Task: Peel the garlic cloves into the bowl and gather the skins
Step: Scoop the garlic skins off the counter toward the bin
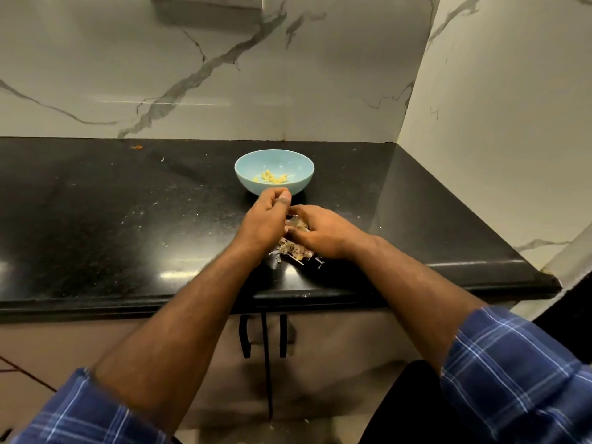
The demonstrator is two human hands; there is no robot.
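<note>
Head view shows me my left hand (pixel 267 216) with fingertips pinched together just before the blue bowl (pixel 298 161) of peeled cloves (pixel 272 177), while my right hand (pixel 320 232) cups the skins (pixel 290 243), grip unclear.

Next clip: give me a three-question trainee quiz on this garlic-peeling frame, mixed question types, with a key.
1. True or false: the light blue bowl is empty.
2. Which hand is nearer the bowl? A) left hand B) right hand
3. Fill in: the garlic skins lie on the black ____.

Key:
1. False; peeled cloves lie inside.
2. A; its fingertips are pinched just before the bowl's near rim.
3. countertop, partly under the right hand.
</note>
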